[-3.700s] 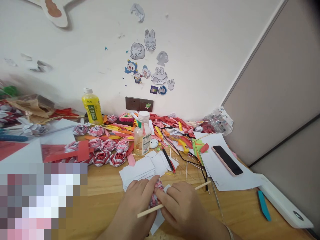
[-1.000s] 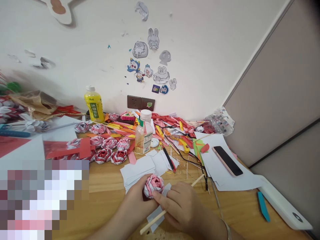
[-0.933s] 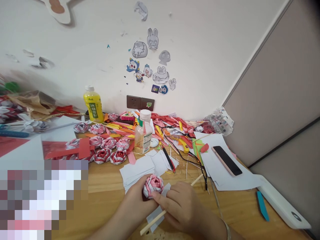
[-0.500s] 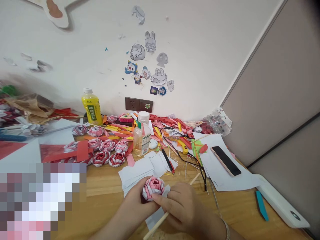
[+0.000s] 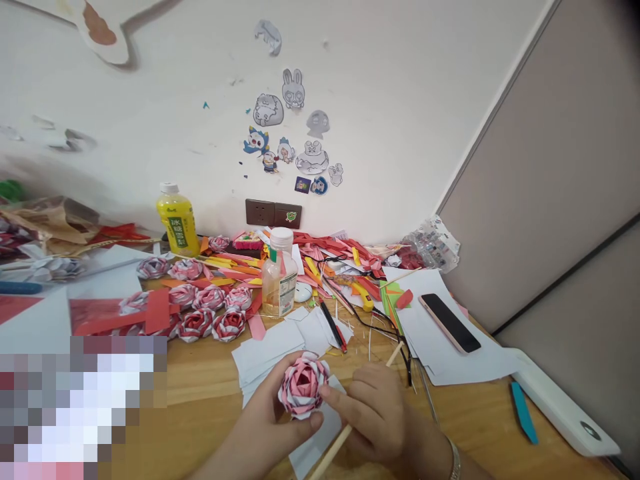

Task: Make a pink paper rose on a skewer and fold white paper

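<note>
A pink and white paper rose (image 5: 303, 385) sits in my left hand (image 5: 273, 413), its open face turned up toward me. The fingers of that hand wrap round its left and lower sides. My right hand (image 5: 376, 413) is closed round a thin wooden stick (image 5: 334, 452), which slants from lower left to upper right through the fist. Its index finger reaches out to the rose's right edge and seems to touch a petal. Under the hands lies a white paper slip (image 5: 320, 437) on the wooden table (image 5: 200, 413).
Finished paper roses (image 5: 195, 325) stand in rows at left, near a yellow drink bottle (image 5: 177, 223). Behind my hands are a clear bottle (image 5: 280, 283), stacked white paper (image 5: 270, 347) and coloured strips (image 5: 325, 247). At right, a phone (image 5: 450, 323) rests on paper.
The rose has tilted, so its centre faces me more. My right index finger has shifted from its lower front to its right edge, and the stick has moved slightly right.
</note>
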`<state>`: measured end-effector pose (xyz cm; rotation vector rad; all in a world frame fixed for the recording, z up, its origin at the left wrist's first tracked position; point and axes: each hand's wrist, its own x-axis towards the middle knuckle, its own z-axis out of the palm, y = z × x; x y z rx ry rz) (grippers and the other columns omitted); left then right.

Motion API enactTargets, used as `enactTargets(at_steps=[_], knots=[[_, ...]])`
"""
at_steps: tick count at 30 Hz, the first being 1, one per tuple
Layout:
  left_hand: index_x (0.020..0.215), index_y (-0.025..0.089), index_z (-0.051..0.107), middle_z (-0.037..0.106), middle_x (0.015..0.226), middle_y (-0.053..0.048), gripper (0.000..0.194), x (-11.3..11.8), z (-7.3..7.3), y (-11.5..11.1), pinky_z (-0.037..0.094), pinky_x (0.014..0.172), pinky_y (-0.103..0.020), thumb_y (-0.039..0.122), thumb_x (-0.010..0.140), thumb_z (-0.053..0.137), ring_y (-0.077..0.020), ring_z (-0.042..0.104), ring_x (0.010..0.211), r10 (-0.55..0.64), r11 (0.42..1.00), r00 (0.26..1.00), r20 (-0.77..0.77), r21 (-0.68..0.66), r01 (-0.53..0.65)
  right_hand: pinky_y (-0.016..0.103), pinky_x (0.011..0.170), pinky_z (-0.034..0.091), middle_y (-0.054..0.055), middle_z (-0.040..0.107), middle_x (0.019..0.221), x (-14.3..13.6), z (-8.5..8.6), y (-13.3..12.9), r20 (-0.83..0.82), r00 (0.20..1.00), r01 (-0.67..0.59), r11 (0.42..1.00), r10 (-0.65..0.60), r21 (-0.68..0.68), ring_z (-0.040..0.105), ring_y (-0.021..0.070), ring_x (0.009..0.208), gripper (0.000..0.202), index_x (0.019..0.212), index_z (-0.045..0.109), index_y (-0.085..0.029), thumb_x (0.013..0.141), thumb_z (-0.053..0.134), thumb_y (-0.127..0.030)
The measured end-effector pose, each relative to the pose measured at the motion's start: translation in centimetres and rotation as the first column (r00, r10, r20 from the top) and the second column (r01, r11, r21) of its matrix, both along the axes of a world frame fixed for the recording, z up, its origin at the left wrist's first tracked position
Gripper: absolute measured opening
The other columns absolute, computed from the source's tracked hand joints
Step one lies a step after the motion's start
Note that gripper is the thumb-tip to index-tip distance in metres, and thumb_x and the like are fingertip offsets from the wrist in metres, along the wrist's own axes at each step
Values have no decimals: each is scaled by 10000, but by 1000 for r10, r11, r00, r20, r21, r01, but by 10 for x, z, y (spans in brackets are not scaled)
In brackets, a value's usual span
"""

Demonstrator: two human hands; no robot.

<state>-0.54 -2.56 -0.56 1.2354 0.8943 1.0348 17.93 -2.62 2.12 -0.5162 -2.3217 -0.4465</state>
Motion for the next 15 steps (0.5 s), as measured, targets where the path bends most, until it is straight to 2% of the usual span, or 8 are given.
enactTargets(at_steps=[7, 15], knots=[[1080, 225, 481, 644, 1007, -28, 531, -2, -4, 0, 480, 807, -263, 151, 588, 665, -197, 604, 934, 32, 999, 999, 0, 29, -32, 262, 425, 251, 0, 489, 506, -2, -4, -1, -42, 999, -28, 1000, 28, -1, 402, 147, 436, 350, 1112, 489, -73, 796, 358, -146], [1070, 236, 496, 617, 1048, -26, 512, 0, 2, -3, 473, 832, -243, 111, 594, 635, -193, 587, 972, 99, 992, 991, -95, 90, -90, 283, 463, 325, 35, 567, 613, -3, -9, 3, -51, 995, 76, 985, -85, -154, 478, 166, 527, 421, 1185, 469, -86, 771, 395, -103]])
